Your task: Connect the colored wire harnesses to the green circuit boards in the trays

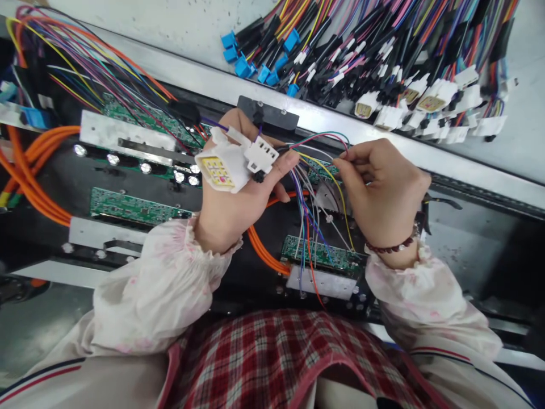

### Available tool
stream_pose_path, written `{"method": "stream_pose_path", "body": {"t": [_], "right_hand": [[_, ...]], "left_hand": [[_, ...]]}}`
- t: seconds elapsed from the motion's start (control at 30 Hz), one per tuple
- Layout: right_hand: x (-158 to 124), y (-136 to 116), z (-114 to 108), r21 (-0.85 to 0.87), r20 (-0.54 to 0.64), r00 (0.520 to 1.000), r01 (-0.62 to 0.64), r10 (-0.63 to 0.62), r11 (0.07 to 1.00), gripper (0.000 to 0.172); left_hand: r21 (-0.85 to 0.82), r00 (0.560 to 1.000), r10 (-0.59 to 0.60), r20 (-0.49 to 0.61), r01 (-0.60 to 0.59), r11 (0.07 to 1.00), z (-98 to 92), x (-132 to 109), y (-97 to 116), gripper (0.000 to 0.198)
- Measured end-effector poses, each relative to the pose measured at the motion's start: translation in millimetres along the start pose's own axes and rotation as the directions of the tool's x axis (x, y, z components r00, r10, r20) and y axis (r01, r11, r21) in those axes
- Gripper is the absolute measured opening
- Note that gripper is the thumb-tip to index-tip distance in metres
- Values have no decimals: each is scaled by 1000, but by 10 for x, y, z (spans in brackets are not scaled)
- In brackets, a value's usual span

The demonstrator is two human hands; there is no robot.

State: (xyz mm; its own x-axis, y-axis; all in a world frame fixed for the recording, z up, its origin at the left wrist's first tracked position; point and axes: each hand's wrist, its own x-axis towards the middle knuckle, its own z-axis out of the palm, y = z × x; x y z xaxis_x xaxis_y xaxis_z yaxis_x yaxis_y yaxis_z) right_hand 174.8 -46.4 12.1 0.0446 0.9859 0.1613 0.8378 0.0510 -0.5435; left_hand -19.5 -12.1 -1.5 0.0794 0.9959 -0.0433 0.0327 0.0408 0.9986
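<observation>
Left hand [242, 213] cradles the white plug [217, 167] in a half-curled palm; right hand [381, 193] pinches thin wires [317, 149] firmly, strands held separated above the circuit board [319, 253].

The larger connector [215, 170] is white with a yellow pin face; the smaller connector [261, 154] beside it is plain white; the thin wires [336, 187] run yellow, blue, red, green, purple and grey; the thick cables [29, 176] are bright orange; the circuit boards [134, 205] are green; the metal plates [123, 133] are dull silver; the plugs [242, 67] at the top are blue; the wire bundle [361, 51] mixes pink, blue, orange and black; the sleeves [170, 289] are white with a faint pink floral print; the bracelet [389, 247] has dark red beads; the apron [272, 363] is red, white and dark plaid; the jacket [40, 378] is cream with navy and red stripes.
</observation>
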Motion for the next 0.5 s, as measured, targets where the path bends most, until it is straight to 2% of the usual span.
{"method": "stream_pose_path", "body": {"t": [0.13,0.27,0.33,0.43,0.5], "right_hand": [[-41,-83,-94,-60,-3,1000,-8,7,998,9],[-122,-130,-275,-82,179,982,69,-54,994,11],[-200,-61,-420,-115,216,975,73,-47,991,11],[-335,101,-645,-293,172,984,-3,55,956,12],[-382,188,-719,-357,62,996,-41,67,933,13]], "left_hand": [[-77,1000,-12,-11,11,997,14,6,1,47],[-152,999,-29,-22,25,988,30,5,4,49],[-157,999,-27,-38,20,987,37,9,-3,48],[-161,999,-15,-47,7,987,52,31,-42,48],[-174,998,24,-56,-33,984,61,50,-85,50]]}}
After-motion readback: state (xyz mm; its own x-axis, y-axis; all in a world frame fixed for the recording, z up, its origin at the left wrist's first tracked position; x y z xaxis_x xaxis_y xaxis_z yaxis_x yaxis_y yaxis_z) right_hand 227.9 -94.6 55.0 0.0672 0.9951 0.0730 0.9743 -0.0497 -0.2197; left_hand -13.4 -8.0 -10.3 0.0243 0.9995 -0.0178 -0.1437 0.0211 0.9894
